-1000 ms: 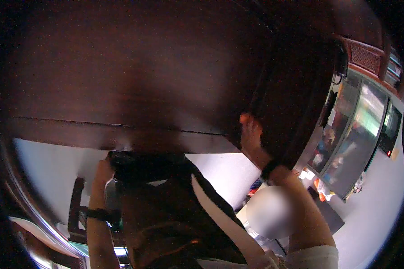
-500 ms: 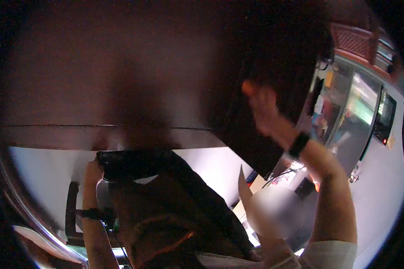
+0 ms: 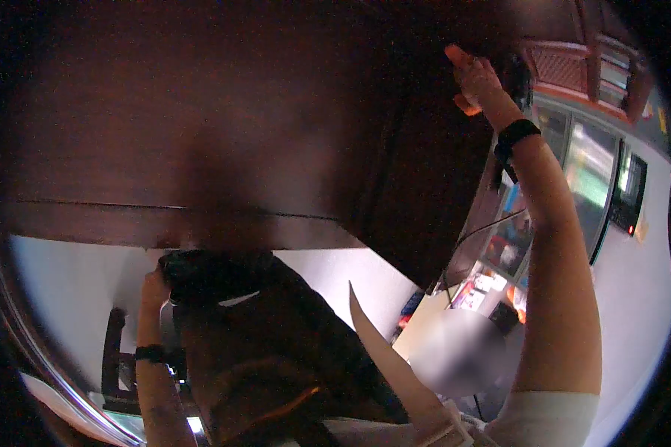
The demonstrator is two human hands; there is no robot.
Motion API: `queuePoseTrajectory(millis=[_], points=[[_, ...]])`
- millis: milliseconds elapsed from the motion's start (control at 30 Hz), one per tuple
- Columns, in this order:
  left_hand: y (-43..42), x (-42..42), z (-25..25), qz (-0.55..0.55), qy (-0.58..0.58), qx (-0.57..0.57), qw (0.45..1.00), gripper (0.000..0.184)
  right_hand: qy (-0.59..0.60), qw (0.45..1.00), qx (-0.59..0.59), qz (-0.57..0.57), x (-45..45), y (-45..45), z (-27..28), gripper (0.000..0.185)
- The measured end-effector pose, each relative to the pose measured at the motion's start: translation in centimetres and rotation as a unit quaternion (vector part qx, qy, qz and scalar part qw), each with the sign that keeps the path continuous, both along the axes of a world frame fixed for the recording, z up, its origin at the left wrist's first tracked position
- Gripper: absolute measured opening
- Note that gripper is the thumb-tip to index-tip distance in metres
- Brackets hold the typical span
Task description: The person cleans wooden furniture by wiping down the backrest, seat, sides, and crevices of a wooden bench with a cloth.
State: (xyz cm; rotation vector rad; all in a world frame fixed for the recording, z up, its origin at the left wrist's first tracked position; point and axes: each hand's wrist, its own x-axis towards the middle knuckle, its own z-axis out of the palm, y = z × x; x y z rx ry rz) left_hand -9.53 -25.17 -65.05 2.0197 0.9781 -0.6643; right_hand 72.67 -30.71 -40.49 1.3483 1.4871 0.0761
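Observation:
High on the right, my right hand (image 3: 481,83) is closed around an orange cloth (image 3: 459,56), which sticks out above and below the fingers. It may be a sponge; the dim light hides its texture. The hand is against or just in front of the dark wooden side panel (image 3: 425,171). At lower left, my left hand (image 3: 155,289) is at the left edge of a black object (image 3: 212,277) under the broad wooden front (image 3: 127,134). Its fingers are mostly hidden, so I cannot tell whether they grip that object.
A pale wall (image 3: 82,283) shows below the wooden front. At the right are a glass-doored cabinet (image 3: 590,164), a black wall panel (image 3: 630,190) with a red light, and a wooden lattice door (image 3: 559,67). A thin dark cable (image 3: 484,227) curves near the panel's edge. A blurred round patch (image 3: 458,350) lies lower right.
My right hand has moved up and to the right along the dark panel with the orange cloth, the arm now more outstretched. My left hand has stayed almost in place.

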Motion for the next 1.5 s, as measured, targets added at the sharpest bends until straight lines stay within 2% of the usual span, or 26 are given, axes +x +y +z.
queuePoseTrajectory(millis=[67, 100, 133, 200, 267, 333, 367, 400, 433, 467, 533, 567, 633, 800, 867, 967, 1000, 1067, 1100, 1167, 1200, 1267, 1367, 1433, 1467, 1500], points=[[-0.6, -3.9, -4.8, -0.081, -0.024, 0.013, 0.996, 0.03, -0.131, 0.986, -0.073, -0.069, -3.8, -1.7, -0.6, 0.05], [-0.8, -4.8, -6.7, -0.146, -0.054, 0.033, 0.987, 0.028, -0.134, 0.984, -0.081, -0.083, -6.1, -3.9, -0.2, 0.05], [-0.2, -3.2, -4.6, -0.159, -0.059, 0.027, 0.985, 0.028, -0.086, 0.99, -0.092, -0.061, -9.6, -7.2, 0.7, 0.051], [1.5, 2.1, 2.0, 0.036, -0.034, -0.051, 0.997, 0.023, 0.01, 0.995, -0.103, -0.009, -18.2, -11.9, 3.3, 0.056], [1.0, 0.2, -0.6, -0.016, -0.047, -0.011, 0.999, 0.022, 0.077, 0.961, -0.209, -0.163, -27.3, -12.9, 7.2, 0.055], [1.1, -1.2, -2.0, -0.069, -0.059, 0.033, 0.995, 0.021, 0.168, 0.975, 0.002, -0.147, -31.2, -19.1, 7.1, 0.05], [1.3, -1.2, -1.8, -0.076, -0.062, 0.029, 0.995, 0.021, 0.236, 0.948, 0.063, -0.202, -32.5, -20.7, 8.0, 0.05], [1.3, -1.7, -2.0, -0.088, -0.062, 0.023, 0.994, 0.022, 0.302, 0.91, 0.123, -0.257, -33.4, -22.1, 8.8, 0.051], [-0.2, -4.5, -6.2, 0.085, -0.055, -0.06, 0.993, 0.023, 0.334, 0.865, 0.236, -0.291, -33.4, -22.7, 9.9, 0.051], [-0.4, -6.4, -8.3, 0.077, -0.056, -0.056, 0.994, 0.023, 0.333, 0.862, 0.242, -0.297, -32.5, -24.0, 9.4, 0.051], [0.7, -7.2, -10.0, 0.097, -0.036, -0.097, 0.99, 0.026, 0.24, 0.732, 0.525, -0.364, -29.3, -26.3, 6.9, 0.046], [1.5, -5.5, -8.0, 0.081, -0.042, -0.094, 0.991, 0.026, 0.236, 0.728, 0.536, -0.356, -28.1, -24.8, 7.4, 0.045], [2.6, -0.7, -2.1, -0.169, -0.129, -0.016, 0.977, 0.025, 0.233, 0.73, 0.549, -0.333, -24.3, -22.4, 7.7, 0.045], [3.0, 1.1, 0.0, -0.13, -0.083, -0.054, 0.987, 0.022, 0.204, 0.727, 0.544, -0.366, -24.9, -28.4, 7.1, 0.043], [2.9, 2.4, 2.5, -0.108, -0.074, -0.045, 0.99, 0.024, 0.049, 0.684, 0.567, -0.457, -26.3, -33.6, 5.7, 0.042], [3.1, 0.0, -0.5, -0.051, -0.071, -0.058, 0.995, 0.028, 0.013, 0.61, 0.574, -0.545, -24.9, -35.0, 4.6, 0.04], [3.4, -0.4, -0.5, -0.054, -0.068, -0.059, 0.995, 0.028, 0.013, 0.609, 0.573, -0.549, -23.3, -34.5, 4.4, 0.04], [4.0, 1.4, 1.3, -0.165, -0.001, -0.062, 0.984, 0.028, 0.05, 0.558, 0.607, -0.564, -19.2, -29.9, 5.4, 0.039], [4.3, 0.6, 0.4, -0.17, 0.002, -0.062, 0.983, 0.028, 0.048, 0.555, 0.606, -0.568, -19.5, -29.0, 4.8, 0.039], [4.2, -2.1, -3.5, 0.047, 0.076, -0.158, 0.983, 0.029, 0.025, 0.673, 0.651, -0.35, -20.1, -26.4, 3.6, 0.04], [4.0, -2.7, -3.6, 0.044, 0.077, -0.158, 0.983, 0.029, 0.07, 0.677, 0.635, -0.365, -22.4, -24.9, 4.7, 0.041], [3.8, -3.1, -3.8, -0.145, -0.011, -0.013, 0.989, 0.031, 0.114, 0.687, 0.581, -0.422, -28.4, -23.7, 6.1, 0.047], [3.8, -2.0, -1.4, -0.201, -0.002, 0.043, 0.979, 0.033, 0.117, 0.687, 0.564, -0.443, -32.6, -26.1, 6.5, 0.049], [4.3, -0.6, 1.3, -0.146, 0.001, -0.001, 0.989, 0.033, 0.064, 0.686, 0.583, -0.43, -30.3, -30.5, 4.8, 0.049], [4.7, -0.3, 2.1, -0.092, 0.001, -0.048, 0.995, 0.032, 0.154, 0.47, 0.697, -0.518, -27.3, -35.3, 1.4, 0.047], [5.0, -0.6, 2.0, -0.09, 0.001, -0.048, 0.995, 0.032, -0.001, 0.684, 0.598, -0.417, -26.4, -34.0, 4.4, 0.044]])
